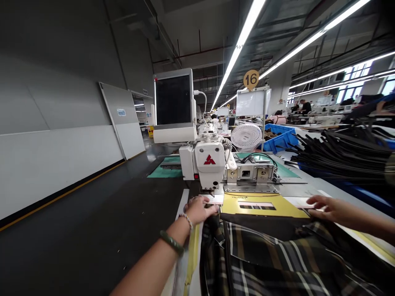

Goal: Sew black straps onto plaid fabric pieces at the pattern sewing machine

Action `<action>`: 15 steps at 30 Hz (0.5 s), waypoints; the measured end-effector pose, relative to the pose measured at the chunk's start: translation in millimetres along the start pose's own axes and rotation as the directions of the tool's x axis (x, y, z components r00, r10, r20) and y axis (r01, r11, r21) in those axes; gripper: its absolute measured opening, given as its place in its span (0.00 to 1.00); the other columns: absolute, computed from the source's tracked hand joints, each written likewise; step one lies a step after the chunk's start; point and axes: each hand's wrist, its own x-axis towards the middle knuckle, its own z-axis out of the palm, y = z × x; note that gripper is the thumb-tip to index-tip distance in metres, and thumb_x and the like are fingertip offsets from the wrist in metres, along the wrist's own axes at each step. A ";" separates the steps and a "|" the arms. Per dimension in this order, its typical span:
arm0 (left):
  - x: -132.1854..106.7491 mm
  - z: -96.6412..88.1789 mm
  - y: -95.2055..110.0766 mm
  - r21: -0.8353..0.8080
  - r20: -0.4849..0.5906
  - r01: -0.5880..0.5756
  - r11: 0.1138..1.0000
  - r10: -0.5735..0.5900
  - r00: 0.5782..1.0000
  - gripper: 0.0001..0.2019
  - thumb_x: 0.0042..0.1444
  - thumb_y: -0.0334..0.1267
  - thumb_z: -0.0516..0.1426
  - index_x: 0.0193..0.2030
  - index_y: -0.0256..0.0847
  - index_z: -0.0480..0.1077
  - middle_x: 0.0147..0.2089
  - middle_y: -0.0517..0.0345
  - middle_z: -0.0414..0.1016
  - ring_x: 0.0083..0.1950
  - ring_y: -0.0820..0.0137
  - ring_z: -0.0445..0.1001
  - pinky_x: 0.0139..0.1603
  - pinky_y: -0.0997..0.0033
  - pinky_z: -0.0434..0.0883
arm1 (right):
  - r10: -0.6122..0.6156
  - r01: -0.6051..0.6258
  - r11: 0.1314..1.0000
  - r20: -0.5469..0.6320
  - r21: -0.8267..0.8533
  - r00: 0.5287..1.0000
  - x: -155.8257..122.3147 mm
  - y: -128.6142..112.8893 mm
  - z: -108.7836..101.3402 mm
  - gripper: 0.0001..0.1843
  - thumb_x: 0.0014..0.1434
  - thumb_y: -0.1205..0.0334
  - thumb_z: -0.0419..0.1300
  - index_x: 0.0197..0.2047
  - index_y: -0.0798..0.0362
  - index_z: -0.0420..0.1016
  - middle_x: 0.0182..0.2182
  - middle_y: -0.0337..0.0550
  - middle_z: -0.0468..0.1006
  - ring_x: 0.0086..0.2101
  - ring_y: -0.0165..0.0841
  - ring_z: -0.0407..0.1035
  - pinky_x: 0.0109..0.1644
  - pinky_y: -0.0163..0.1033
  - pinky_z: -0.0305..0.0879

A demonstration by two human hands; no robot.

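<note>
Two hands: left hand (pixel 199 210) and right hand (pixel 331 207) well apart, both open and flat; we see no clamp on anything.
Left side: fingers (pixel 210 210) rest by a white strip (pixel 214 199) at the template's left edge, just below the needle area. We see a beaded bracelet (pixel 186 220) and a green bangle (pixel 171 242) on that wrist.
Right side: fingertips (pixel 314 201) touch a second white strip (pixel 298 202) at the template's right edge.
Work: yellow sewing template (pixel 262 205) with a slotted window lies flat in front of the sewing machine head (pixel 210 164); plaid cloth (pixel 277 263) sits along its near edge, toward us.
Nearby: black strips (pixel 339 154) piled on the right, blue crates (pixel 279 139) beyond them, white fan (pixel 246 136) behind the machine, monitor (pixel 174 102) at its left.
Beyond: two co-workers (pixel 304 107) far down the line, past station sign 16 (pixel 251 79).
</note>
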 end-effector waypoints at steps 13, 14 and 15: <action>-53.6 -1.9 8.0 0.136 0.050 -0.261 0.956 0.256 0.965 0.25 0.41 0.34 0.55 0.51 0.41 0.67 0.52 0.50 0.69 0.59 0.55 0.59 0.66 0.48 0.39 | -0.514 0.501 0.857 0.281 0.122 0.811 -63.9 -167.7 61.3 0.27 0.59 0.51 0.54 0.59 0.54 0.64 0.55 0.54 0.67 0.55 0.45 0.59 0.60 0.55 0.52; -53.8 -0.8 5.4 0.134 0.031 -0.270 0.954 0.268 0.963 0.25 0.41 0.34 0.54 0.51 0.41 0.67 0.52 0.52 0.69 0.59 0.56 0.59 0.66 0.49 0.39 | -0.520 0.502 0.854 0.232 0.136 0.822 -63.1 -163.4 66.8 0.24 0.59 0.52 0.54 0.57 0.52 0.66 0.52 0.52 0.69 0.53 0.43 0.61 0.59 0.54 0.54; -54.3 1.3 3.9 0.125 0.007 -0.280 0.952 0.282 0.959 0.25 0.41 0.33 0.54 0.51 0.42 0.67 0.51 0.52 0.68 0.58 0.57 0.59 0.66 0.50 0.38 | -0.522 0.501 0.853 0.198 0.150 0.830 -62.6 -159.9 70.3 0.23 0.59 0.52 0.54 0.55 0.51 0.67 0.50 0.51 0.70 0.51 0.43 0.62 0.58 0.54 0.56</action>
